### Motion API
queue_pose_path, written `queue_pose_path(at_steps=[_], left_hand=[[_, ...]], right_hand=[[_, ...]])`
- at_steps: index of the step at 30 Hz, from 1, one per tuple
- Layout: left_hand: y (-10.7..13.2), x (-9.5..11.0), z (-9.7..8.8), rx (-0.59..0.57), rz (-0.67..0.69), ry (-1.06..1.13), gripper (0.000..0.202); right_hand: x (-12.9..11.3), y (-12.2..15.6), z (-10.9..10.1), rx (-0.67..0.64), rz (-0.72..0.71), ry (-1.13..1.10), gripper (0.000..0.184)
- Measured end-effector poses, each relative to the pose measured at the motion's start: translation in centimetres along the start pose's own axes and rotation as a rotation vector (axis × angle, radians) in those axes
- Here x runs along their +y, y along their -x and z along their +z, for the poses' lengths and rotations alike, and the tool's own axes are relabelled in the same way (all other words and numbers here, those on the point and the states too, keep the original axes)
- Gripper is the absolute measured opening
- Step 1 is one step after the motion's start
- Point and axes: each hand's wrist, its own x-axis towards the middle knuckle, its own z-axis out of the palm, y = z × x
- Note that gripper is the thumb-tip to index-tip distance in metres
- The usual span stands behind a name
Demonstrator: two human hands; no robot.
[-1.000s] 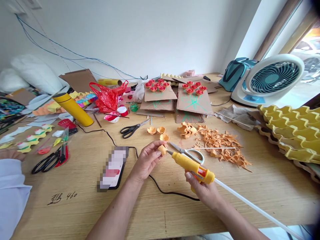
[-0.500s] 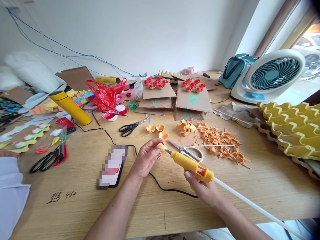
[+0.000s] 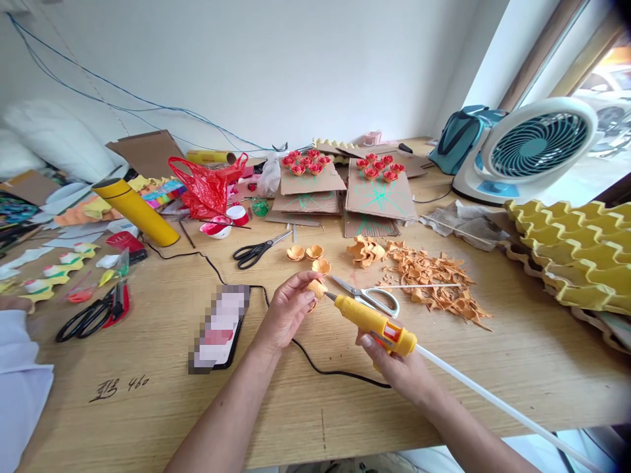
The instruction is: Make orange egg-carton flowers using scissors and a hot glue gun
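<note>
Between the thumb and fingers of my left hand (image 3: pixel 287 314) is an orange egg-carton cup (image 3: pixel 316 288), held above the table. My right hand (image 3: pixel 401 364) grips a yellow hot glue gun (image 3: pixel 369 318); its nozzle tip is at the cup's right side, and I cannot tell if they touch. A long white glue stick (image 3: pixel 493 397) sticks out of the gun's rear. Just beyond my left fingertips are orange petal-edged cups (image 3: pixel 314 252) on the table. White-handled scissors (image 3: pixel 379 301) lie beyond the gun, partly hidden by it.
Orange carton scraps (image 3: pixel 434 279) are heaped to the right, near stacked yellow egg trays (image 3: pixel 566 256). Red paper flowers stand on cardboard (image 3: pixel 382 200) at the back. A phone (image 3: pixel 221 328), black scissors (image 3: pixel 259 251) and a black cord (image 3: pixel 325 373) lie around my left arm. A co-worker's white sleeve (image 3: pixel 22 387) is at far left.
The glue gun and my right hand have shifted slightly left, with the nozzle staying by the cup. The whole view has also drifted a little. My left hand keeps its hold.
</note>
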Motion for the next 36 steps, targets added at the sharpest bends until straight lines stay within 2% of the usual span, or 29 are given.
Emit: queue_pose_path(at_steps=[7, 27, 36], left_hand=[[0.0, -0.1, -0.1, 0.005, 0.010, -0.011, 0.032], [0.0, -0.1, -0.1, 0.010, -0.012, 0.029, 0.031], [-0.1, -0.3, -0.5, -0.022, -0.007, 0.063, 0.031]], right_hand=[[-0.1, 0.0, -0.1, -0.008, -0.042, 0.022, 0.046], [0.8, 0.3, 0.4, 0.044, 0.039, -0.056, 0.045], [0.9, 0.2, 0.5, 0.047, 0.027, -0.035, 0.046]])
